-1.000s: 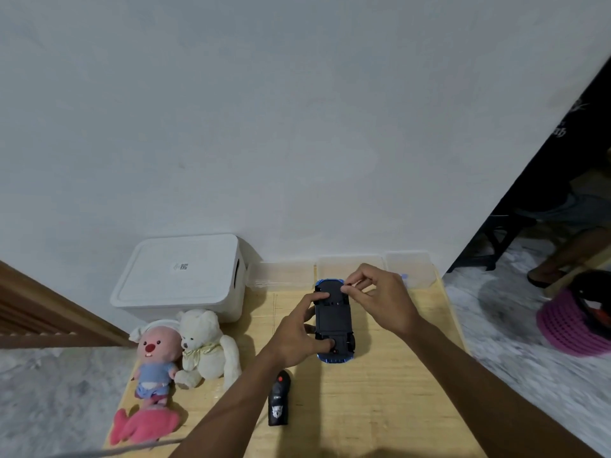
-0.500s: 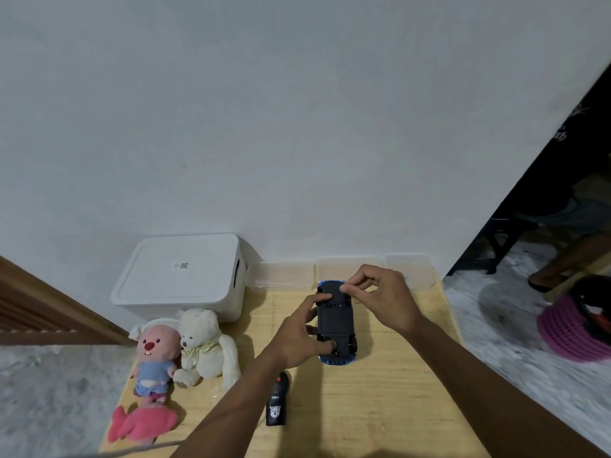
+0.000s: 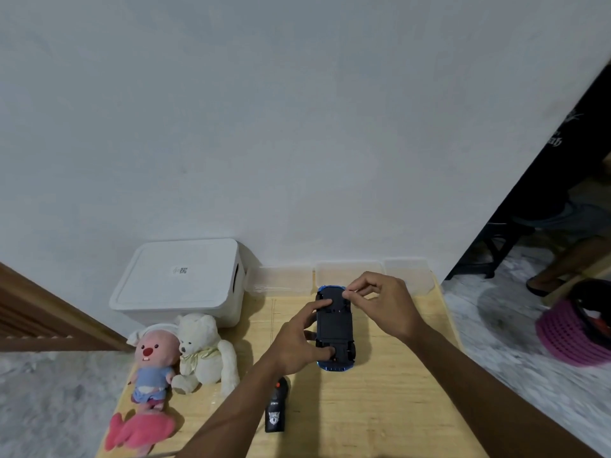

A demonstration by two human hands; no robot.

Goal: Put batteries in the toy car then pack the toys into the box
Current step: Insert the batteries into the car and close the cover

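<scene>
Wooden table (image 3: 380, 408) by wall | car (image 3: 334, 328) belly-up mid-table, underside exposed, likely for battery access | left hand (image 3: 297, 342) grips its side, steadying | right hand (image 3: 383, 305) pinches at far end; contents unclear | box (image 3: 180, 282) lidded, back-left.

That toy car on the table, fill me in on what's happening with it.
The blue toy car lies upside down on the wooden table. The left hand steadies its near end while the right hand pinches something small at the far end of the underside. The black remote, pink plush and white teddy bear are still unpacked, and the white storage box is closed.
</scene>
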